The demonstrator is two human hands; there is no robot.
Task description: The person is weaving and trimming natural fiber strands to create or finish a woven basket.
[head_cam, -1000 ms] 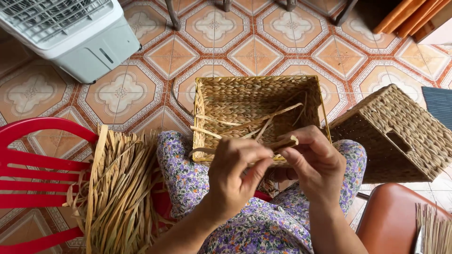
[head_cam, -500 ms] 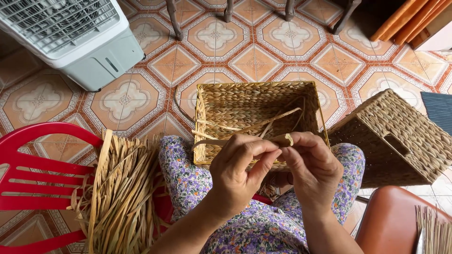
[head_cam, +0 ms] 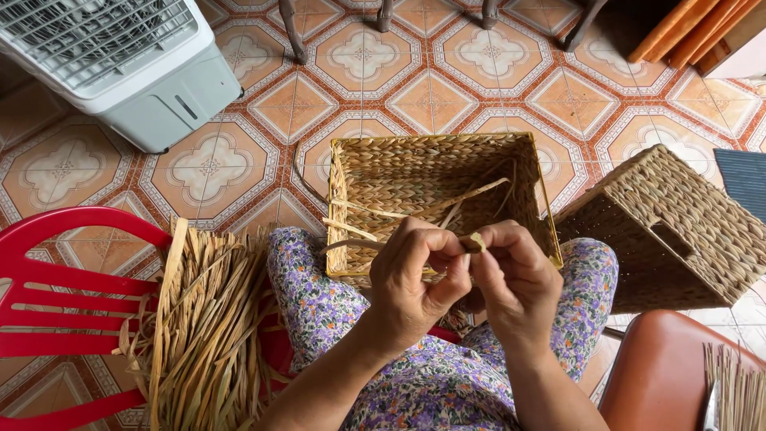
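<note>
My left hand [head_cam: 415, 275] and right hand [head_cam: 515, 279] meet above my lap, both pinching the tip of a thin dried straw-coloured fibre strand [head_cam: 476, 241]; finger and thumb of each are closed on it, the other fingers curled. The strand runs from my fingertips down into the open square woven natural-fibre basket [head_cam: 351, 199] resting against my knees on the patterned floor tiles [head_cam: 207, 168]. I judge the strand light, dry and pliable yet liable to crack if bent sharply, so it is best held close to its end, where twist can be controlled. A bundle of loose dried fibre strips [head_cam: 203, 319] lies on the red plastic chair [head_cam: 56, 295] to my left; a second, overturned woven basket [head_cam: 678, 231] sits at right. Compared with half a second ago, my hands sit slightly lower and closer together, the basket unmoved.
</note>
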